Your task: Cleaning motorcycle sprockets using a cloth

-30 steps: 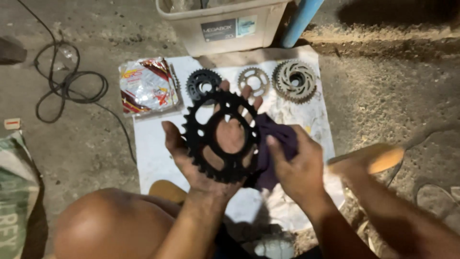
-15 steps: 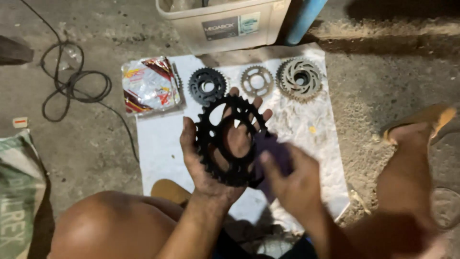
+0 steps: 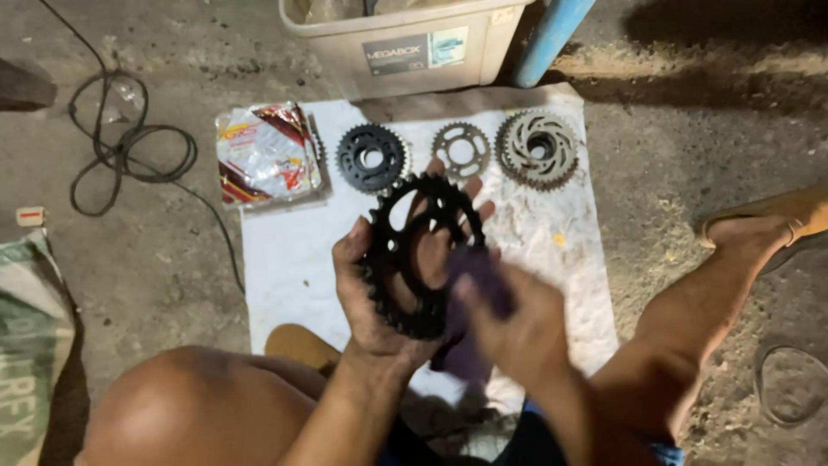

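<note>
My left hand (image 3: 373, 298) holds a large black toothed sprocket (image 3: 405, 250) upright over a white cloth sheet (image 3: 285, 267) on the ground. My right hand (image 3: 517, 324) grips a dark purple rag (image 3: 470, 267) and presses it against the sprocket's right side. The rag hangs down behind the sprocket. On the sheet's far edge lie a smaller black sprocket (image 3: 371, 157), a thin grey sprocket (image 3: 460, 150) and a larger grey sprocket (image 3: 536, 148).
A red and white plastic packet (image 3: 266, 154) lies at the sheet's far left. A beige plastic bin (image 3: 405, 39) and a blue pipe (image 3: 552, 39) stand beyond. A black cable (image 3: 129, 155) coils at left; a sack (image 3: 30, 345) lies near left. My sandalled foot (image 3: 759, 229) rests at right.
My right hand with the rag has slid across the sprocket's right side, and the sprocket has tilted more on edge. My right leg has swung outward to the right.
</note>
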